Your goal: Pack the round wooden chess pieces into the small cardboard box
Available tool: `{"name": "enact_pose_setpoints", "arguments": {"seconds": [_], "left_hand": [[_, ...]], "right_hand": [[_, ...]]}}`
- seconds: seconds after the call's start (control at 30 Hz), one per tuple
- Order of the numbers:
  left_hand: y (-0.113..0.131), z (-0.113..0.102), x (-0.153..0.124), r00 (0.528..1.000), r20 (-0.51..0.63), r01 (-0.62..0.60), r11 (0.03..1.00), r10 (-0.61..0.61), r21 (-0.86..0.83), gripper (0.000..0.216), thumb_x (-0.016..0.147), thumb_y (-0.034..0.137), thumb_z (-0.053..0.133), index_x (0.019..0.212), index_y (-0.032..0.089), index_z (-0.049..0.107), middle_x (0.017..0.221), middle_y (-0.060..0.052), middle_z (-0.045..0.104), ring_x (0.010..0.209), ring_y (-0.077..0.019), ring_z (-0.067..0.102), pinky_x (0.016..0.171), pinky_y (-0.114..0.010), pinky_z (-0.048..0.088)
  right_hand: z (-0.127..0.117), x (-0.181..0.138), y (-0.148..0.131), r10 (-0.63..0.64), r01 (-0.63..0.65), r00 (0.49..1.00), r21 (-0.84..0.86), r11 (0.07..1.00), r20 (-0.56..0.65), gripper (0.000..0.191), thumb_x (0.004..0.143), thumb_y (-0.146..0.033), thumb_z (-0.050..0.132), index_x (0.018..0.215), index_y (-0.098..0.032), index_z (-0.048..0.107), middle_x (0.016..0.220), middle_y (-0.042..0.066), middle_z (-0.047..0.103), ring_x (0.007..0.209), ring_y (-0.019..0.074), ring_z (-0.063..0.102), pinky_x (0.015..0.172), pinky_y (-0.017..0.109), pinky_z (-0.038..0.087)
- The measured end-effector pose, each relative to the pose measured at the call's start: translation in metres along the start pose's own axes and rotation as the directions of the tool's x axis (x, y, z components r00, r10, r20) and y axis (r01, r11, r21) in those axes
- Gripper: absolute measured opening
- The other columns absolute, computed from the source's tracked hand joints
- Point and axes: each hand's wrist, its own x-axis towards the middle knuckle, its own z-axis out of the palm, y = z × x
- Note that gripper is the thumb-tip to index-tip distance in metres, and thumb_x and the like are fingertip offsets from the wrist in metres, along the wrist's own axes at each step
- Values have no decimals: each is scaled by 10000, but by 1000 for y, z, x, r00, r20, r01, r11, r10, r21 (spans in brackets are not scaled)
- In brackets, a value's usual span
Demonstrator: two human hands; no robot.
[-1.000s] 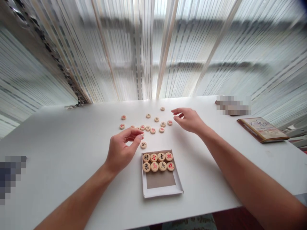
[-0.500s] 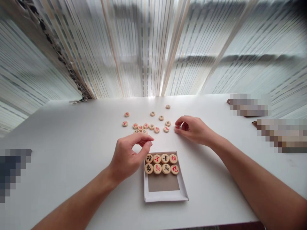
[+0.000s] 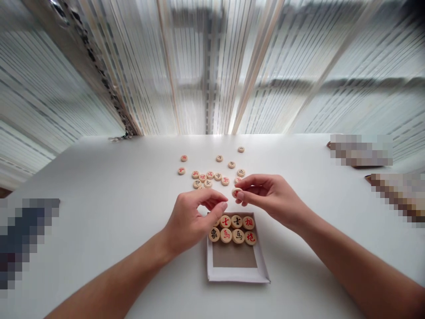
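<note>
My right hand pinches a round wooden Chinese chess piece with a red character between thumb and fingers, raised above the table behind the box. My left hand hovers over the back left corner of a shallow white box; its fingers are curved, the thumb tip close to the index tip, and no piece shows between them. Inside the box, two rows of red and black pieces lie face up at the back, the back left one partly hidden by my left hand. Brown bottom shows in the front part.
Beyond my hands, several loose chess pieces lie scattered on the white table. Pixelated objects lie at the right and at the left edge. A striped string curtain hangs behind the table.
My right hand has lifted the red-marked piece off the table and brought it left and nearer, towards the box. My left hand stays by the box; the view has shifted slightly.
</note>
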Motion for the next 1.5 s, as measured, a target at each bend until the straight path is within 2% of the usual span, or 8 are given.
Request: {"name": "enact_pose_setpoints", "arguments": {"seconds": [0.13, 0.3, 0.5, 0.67, 0.77, 1.07, 1.27, 1.5], "left_hand": [[3, 2, 0, 996, 5, 92, 992, -92, -90, 83, 917, 244, 804, 955, 170, 796, 819, -27, 825, 745, -161, 779, 737, -265, 640], [6, 2, 1, 979, 33, 202, 955, -200, -216, 147, 905, 294, 837, 969, 166, 801, 881, -47, 832, 807, -178, 802, 779, -277, 659], [7, 2, 0, 968, 65, 250, 907, -243, -339, 147, 918, 307, 845, 958, 166, 827, 914, -60, 849, 843, -190, 815, 798, -278, 667], [7, 1, -1, 977, 43, 211, 914, -209, -346, 76, 929, 240, 837, 991, 204, 864, 903, -27, 853, 838, -156, 812, 780, -221, 656], [7, 2, -2, 982, 24, 185, 917, -189, -353, 142, 918, 205, 846, 1053, 228, 882, 929, -26, 865, 857, -158, 821, 788, -215, 665], [9, 4, -3, 985, -35, 147, 925, -170, -351, 152, 863, 182, 896, 1002, 243, 898, 953, -19, 876, 874, -150, 822, 797, -193, 673], [12, 4, -2, 978, 19, 198, 888, -209, -415, 143, 869, 191, 893, 1004, 239, 903, 932, -32, 875, 867, -166, 825, 782, -199, 675], [15, 3, 2, 959, 53, 266, 818, -278, -510, 140, 882, 207, 878, 1020, 213, 898, 891, -50, 874, 784, -175, 825, 764, -239, 695]], "right_hand": [[11, -8, -3, 92, -105, 993, 212, 972, 70, 317, 691, -312, 1034, 912, -190, 843, 865, 27, 775, 761, 164, 771, 738, 273, 662], [14, -10, -3, 80, -110, 991, 304, 946, 109, 258, 747, -273, 1011, 934, -192, 853, 856, 16, 789, 747, 125, 782, 706, 195, 652], [18, -13, -2, 51, -86, 991, 296, 951, 125, 269, 717, -227, 1026, 928, -183, 865, 869, 45, 833, 802, 158, 816, 761, 203, 673], [20, -15, -2, 7, -39, 994, 294, 955, 111, 262, 726, -249, 1024, 935, -193, 876, 837, 43, 833, 778, 164, 816, 768, 231, 686], [22, -16, -4, -10, -18, 995, 288, 958, 95, 266, 718, -250, 1028, 936, -207, 881, 839, 41, 837, 774, 166, 815, 790, 249, 692], [27, -17, -7, -137, 126, 990, 234, 964, 29, 228, 697, -242, 1037, 864, -224, 883, 803, 23, 814, 752, 134, 759, 697, 189, 641], [26, -18, -7, -98, 85, 994, 223, 971, 51, 193, 736, -263, 1018, 866, -222, 882, 807, 35, 821, 751, 146, 767, 681, 205, 635], [24, -19, -4, 2, -32, 995, 298, 954, 100, 184, 859, -349, 935, 999, -236, 896, 950, 83, 862, 847, 219, 836, 866, 363, 708]]}}
